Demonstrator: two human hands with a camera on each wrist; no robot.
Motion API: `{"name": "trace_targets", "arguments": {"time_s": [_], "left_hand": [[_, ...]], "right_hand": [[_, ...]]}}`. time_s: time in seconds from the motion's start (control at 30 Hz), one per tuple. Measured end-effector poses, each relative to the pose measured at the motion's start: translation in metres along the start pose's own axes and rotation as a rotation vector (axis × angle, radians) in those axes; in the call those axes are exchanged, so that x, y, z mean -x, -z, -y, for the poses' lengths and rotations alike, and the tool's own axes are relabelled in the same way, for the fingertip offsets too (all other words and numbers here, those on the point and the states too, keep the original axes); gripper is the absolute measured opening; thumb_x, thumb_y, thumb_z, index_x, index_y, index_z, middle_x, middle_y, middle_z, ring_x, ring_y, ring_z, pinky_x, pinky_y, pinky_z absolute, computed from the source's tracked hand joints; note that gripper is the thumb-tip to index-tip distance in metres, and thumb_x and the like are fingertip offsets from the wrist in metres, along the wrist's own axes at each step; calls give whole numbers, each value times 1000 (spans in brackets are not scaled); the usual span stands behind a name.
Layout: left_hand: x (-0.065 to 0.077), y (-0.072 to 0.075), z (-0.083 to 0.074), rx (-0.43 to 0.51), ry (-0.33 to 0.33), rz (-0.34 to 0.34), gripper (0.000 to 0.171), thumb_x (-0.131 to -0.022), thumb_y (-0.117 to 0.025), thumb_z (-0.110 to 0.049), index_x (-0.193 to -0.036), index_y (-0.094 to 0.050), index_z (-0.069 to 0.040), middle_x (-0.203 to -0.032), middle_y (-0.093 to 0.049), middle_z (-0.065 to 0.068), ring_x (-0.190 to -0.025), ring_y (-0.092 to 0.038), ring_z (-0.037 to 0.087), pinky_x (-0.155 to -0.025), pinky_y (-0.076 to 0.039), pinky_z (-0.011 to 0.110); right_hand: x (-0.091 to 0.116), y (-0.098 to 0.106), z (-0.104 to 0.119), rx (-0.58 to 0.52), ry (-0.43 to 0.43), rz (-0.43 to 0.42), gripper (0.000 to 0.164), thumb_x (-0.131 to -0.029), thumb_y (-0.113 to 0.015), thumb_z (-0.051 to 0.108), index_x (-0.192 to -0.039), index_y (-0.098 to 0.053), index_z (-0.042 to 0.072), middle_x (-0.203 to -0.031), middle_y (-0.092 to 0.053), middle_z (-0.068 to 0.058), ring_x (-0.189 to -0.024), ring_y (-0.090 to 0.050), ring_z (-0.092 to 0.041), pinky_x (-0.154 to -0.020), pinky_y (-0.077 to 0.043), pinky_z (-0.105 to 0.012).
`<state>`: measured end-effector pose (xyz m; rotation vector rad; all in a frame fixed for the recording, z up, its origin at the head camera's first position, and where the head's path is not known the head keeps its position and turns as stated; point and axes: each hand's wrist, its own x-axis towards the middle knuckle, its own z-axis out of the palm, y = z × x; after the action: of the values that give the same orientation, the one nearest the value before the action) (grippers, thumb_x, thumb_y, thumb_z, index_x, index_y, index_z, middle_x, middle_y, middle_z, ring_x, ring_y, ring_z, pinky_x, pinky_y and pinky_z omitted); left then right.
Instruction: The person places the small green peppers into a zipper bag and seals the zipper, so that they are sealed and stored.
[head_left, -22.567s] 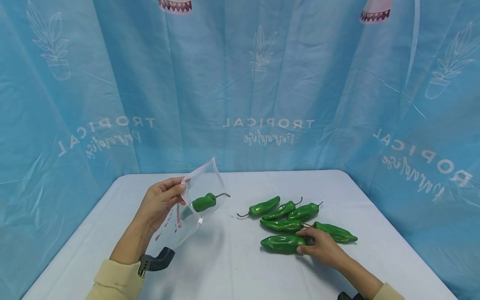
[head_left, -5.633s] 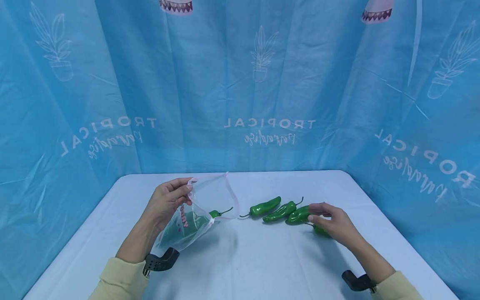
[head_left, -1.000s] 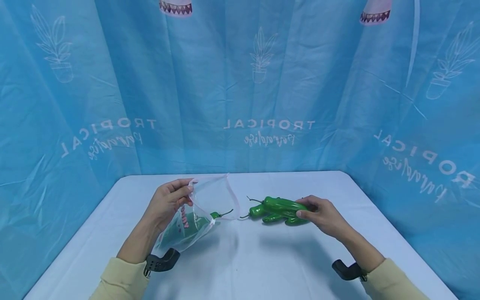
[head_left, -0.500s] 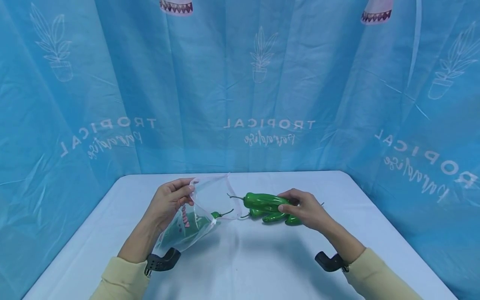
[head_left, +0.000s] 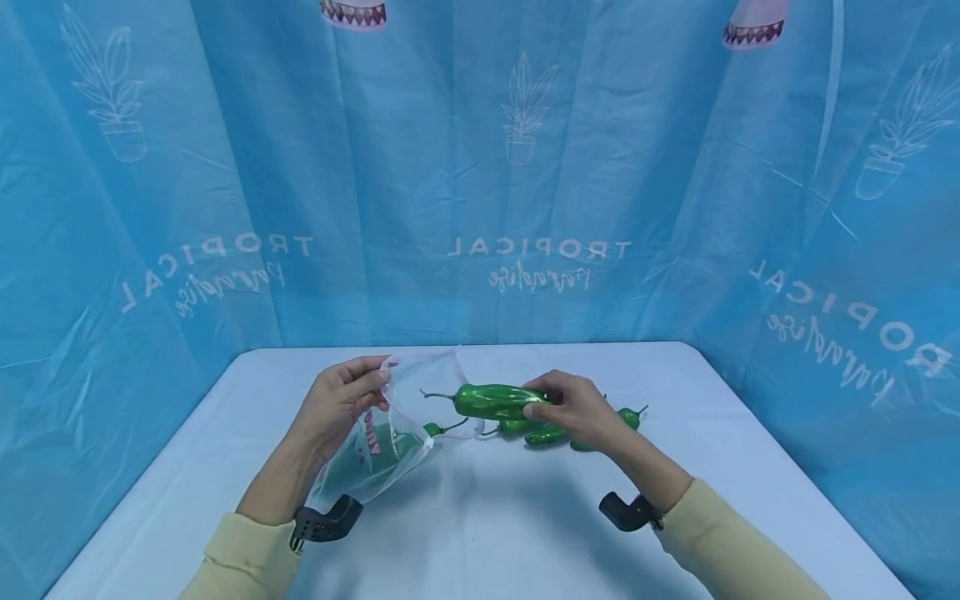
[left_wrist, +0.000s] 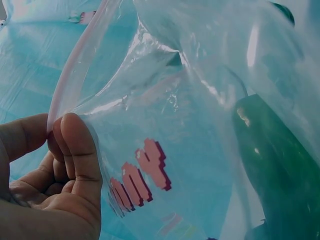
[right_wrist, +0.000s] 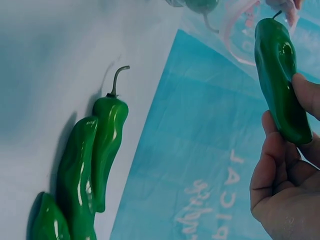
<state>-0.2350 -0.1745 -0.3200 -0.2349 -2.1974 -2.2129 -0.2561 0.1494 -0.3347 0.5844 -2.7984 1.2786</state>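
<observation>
My left hand [head_left: 337,406] pinches the pink-edged rim of a clear plastic zip bag [head_left: 429,379], whose mouth gapes toward the right. Inside the bag lie green peppers [left_wrist: 277,160], blurred by the plastic, and one stem pokes up near the opening. Pink lettering shows on the bag's side in the left wrist view. With thumb and fingers, my right hand [head_left: 573,408] holds a long green pepper [head_left: 491,402] by its tip end. That pepper's stem points left and overlaps the bag's mouth in the head view.
Three more green peppers [right_wrist: 107,150] lie side by side on the white-covered table [head_left: 487,533], below and behind my right hand. A blue printed curtain [head_left: 540,192] surrounds the table's back and sides.
Over the last second my right hand has carried the held pepper leftward, from above the other peppers to the bag's mouth. The left hand and bag have barely moved.
</observation>
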Motion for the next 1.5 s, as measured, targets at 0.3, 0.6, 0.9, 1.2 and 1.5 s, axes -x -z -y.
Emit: {"name": "trace_targets", "arguments": {"time_s": [0.3,0.6,0.9,1.2,1.5], "left_hand": [[1,-1,-1,-28,15,-11,46,-92,-62,-25,-126,-52,3,-92,-61,-3,-71,-59,9,-77,-53,19],[0,-2,-1,-29,21,-8,44,-93,-60,-23,-126,-51,3,-89,-60,-5,-72,-58,9,-76,-53,19],[-1,-2,-1,-26,8,9,46,-92,-61,-24,-126,-50,5,-91,-60,-4,-73,-58,8,-73,-54,20],[-1,-3,-1,-38,20,9,47,-93,-60,-23,-127,-49,6,-88,-59,-5,-71,-57,8,-73,-54,20],[-1,-4,0,-56,19,10,48,-93,-60,-26,-128,-50,5,-88,-60,-6,-72,-58,9,-77,-53,20]], "right_hand": [[-12,-16,14,-6,-22,22,30,-82,-72,24,-111,-67,15,-96,-64,1,-81,-56,-14,-71,-48,-26],[-22,-28,27,73,26,50,29,-84,-71,25,-109,-68,11,-95,-64,1,-78,-55,-12,-68,-47,-26],[-28,-37,36,117,38,63,28,-84,-70,25,-109,-68,12,-97,-64,1,-79,-57,-11,-71,-49,-28],[-31,-46,43,152,95,92,27,-85,-70,24,-108,-69,11,-98,-64,0,-81,-55,-12,-70,-49,-26],[-35,-54,48,169,111,142,23,-86,-68,25,-105,-70,13,-96,-63,2,-83,-55,-11,-72,-48,-27]]}}
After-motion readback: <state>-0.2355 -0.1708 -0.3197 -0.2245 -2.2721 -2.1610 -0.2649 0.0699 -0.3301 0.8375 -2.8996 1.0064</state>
